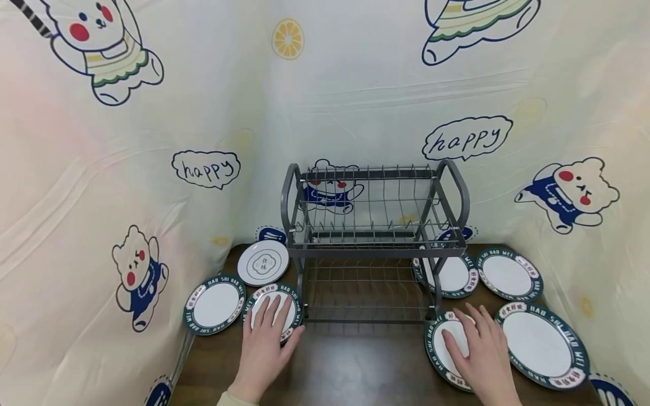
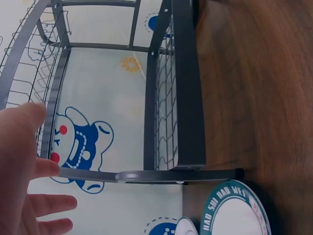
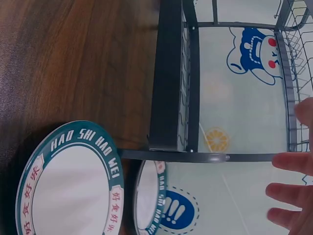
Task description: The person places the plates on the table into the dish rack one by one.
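Note:
A dark grey two-tier dish rack (image 1: 376,252) with wire shelves stands at the middle of the wooden table, no dishes on its tiers. My left hand (image 1: 266,338), fingers spread, overlaps a green-rimmed plate (image 1: 296,307) beside the rack's left foot in the head view. In the left wrist view its fingers show near the rack's side frame (image 2: 188,98), holding nothing. On the other side, my right hand (image 1: 479,349) overlaps another green-rimmed plate (image 1: 444,355), fingers loosely extended. The right wrist view shows those fingers apart, with that plate (image 3: 73,191) lying lower on the table.
Left of the rack lie another green-rimmed plate (image 1: 215,305) and a white plate with a grey emblem (image 1: 263,263). To the right are a large green-rimmed plate (image 1: 540,345) and two smaller ones (image 1: 510,274) behind it. A printed cloth (image 1: 355,107) hangs around the table.

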The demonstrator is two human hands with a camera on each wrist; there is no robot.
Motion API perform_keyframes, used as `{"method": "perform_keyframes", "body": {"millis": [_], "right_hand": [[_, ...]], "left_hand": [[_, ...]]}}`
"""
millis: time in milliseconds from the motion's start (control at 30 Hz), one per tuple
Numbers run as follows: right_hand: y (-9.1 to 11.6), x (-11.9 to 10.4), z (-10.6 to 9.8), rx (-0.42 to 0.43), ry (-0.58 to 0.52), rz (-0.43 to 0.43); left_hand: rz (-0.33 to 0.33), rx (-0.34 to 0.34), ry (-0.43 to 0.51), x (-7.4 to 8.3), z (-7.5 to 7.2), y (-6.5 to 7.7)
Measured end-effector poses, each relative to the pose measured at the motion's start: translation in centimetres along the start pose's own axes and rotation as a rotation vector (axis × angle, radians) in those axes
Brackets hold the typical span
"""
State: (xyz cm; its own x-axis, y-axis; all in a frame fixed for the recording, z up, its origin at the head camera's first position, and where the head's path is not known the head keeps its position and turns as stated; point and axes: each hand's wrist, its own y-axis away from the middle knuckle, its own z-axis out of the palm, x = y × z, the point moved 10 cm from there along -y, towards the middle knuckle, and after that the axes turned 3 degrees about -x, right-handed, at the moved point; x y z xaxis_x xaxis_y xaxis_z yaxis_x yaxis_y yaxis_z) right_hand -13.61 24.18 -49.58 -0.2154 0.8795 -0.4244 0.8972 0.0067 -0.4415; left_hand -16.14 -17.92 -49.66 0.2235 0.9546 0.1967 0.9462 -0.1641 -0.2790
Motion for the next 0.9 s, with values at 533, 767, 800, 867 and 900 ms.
{"method": "perform_keyframes", "body": {"millis": [533, 767, 800, 867, 900], "right_hand": [[0.1, 0.3, -0.6, 0.024, 0.009, 0.072], [-0.1, 0.1, -0.5, 0.016, 0.025, 0.079], [-0.1, 0.1, -0.5, 0.015, 0.026, 0.077], [-0.3, 0.2, -0.4, 0.011, 0.027, 0.075], [-0.3, 0.2, -0.4, 0.007, 0.028, 0.076]], "left_hand": [[0.081, 0.178, 0.075, 0.9, -1.3, 0.5], [0.091, 0.211, 0.080, 0.9, -1.7, 0.3], [0.090, 0.213, 0.082, 0.9, -1.7, 0.3], [0.086, 0.219, 0.086, 0.9, -1.7, 0.3], [0.084, 0.224, 0.087, 0.9, -1.8, 0.2]]}}
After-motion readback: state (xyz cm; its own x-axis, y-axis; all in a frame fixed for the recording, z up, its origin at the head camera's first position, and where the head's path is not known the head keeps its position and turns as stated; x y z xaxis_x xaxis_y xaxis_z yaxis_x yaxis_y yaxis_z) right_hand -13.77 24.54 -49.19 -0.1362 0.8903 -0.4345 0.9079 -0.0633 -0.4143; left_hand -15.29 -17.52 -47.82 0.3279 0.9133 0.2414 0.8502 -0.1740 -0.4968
